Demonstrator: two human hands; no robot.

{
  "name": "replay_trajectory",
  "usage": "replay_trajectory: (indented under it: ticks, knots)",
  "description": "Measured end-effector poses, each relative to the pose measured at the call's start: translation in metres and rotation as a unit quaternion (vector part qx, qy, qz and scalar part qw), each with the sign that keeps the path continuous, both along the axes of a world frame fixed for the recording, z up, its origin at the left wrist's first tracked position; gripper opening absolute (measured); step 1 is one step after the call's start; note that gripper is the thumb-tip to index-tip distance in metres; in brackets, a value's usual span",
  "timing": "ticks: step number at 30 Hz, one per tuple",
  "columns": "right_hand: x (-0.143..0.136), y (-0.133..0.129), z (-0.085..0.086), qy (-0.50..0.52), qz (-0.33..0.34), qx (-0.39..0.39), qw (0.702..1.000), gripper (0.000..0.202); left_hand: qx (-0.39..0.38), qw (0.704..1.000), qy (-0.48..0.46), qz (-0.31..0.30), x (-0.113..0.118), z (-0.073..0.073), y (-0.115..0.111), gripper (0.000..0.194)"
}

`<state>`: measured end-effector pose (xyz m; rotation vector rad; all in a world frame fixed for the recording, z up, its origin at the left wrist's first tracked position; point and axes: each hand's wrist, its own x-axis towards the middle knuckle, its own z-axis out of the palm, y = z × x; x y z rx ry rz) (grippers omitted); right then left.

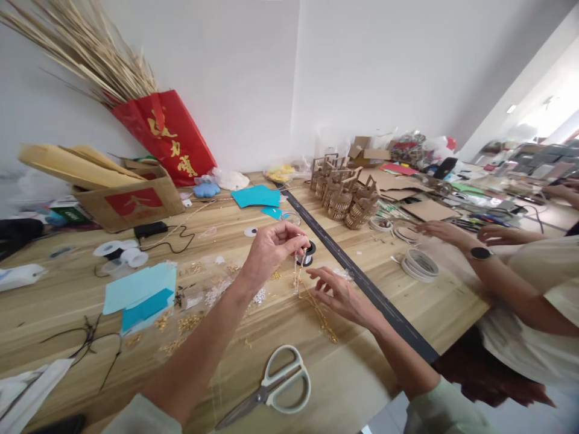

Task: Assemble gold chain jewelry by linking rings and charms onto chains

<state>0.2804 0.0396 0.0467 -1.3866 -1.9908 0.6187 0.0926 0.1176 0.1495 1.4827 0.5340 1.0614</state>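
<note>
My left hand (pixel 275 248) is raised above the table, thumb and fingers pinched on the top of a beaded chain (pixel 296 272). The chain hangs down in pale and gold strands. Just to its right is my right hand (pixel 337 294), with fingers apart and slightly bent, holding nothing that I can see. A gold chain (pixel 324 324) trails on the wood below the right hand's fingers. Behind the left fingertips stands a dark spool of wire (pixel 308 254), partly covered. White-handled scissors (pixel 284 381) lie near the front edge, blades pointing lower left.
Clear beads (pixel 219 292) and gold findings (pixel 190 323) lie left of my hands. Blue sheets (pixel 147 308) are further left. A dark strip (pixel 362 280) crosses the table. Small woven baskets (pixel 341 202) stand behind it. A co-worker's hands (pixel 446 234) are at right near white coils (pixel 420 265).
</note>
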Motion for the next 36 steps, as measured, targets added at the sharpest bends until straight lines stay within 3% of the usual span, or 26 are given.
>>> replay_trajectory:
  ticks: [3,8,21,36]
  knots:
    - [-0.006,0.015,0.008,0.070,-0.001,-0.012,0.998,0.038,0.010,1.000,0.000,-0.014,0.008,0.001,0.005,0.008]
    - [-0.007,0.041,0.017,0.177,0.034,-0.119,0.976,0.031,0.003,1.000,0.000,-0.025,0.019,-0.001,0.013,0.010]
    - [0.005,0.071,0.017,0.159,0.010,-0.097,0.983,0.029,-0.005,1.000,-0.008,-0.013,0.031,-0.009,0.037,0.014]
    - [0.005,0.084,0.012,0.148,0.032,-0.080,0.985,0.030,0.005,1.000,-0.018,0.001,0.037,-0.018,0.051,0.013]
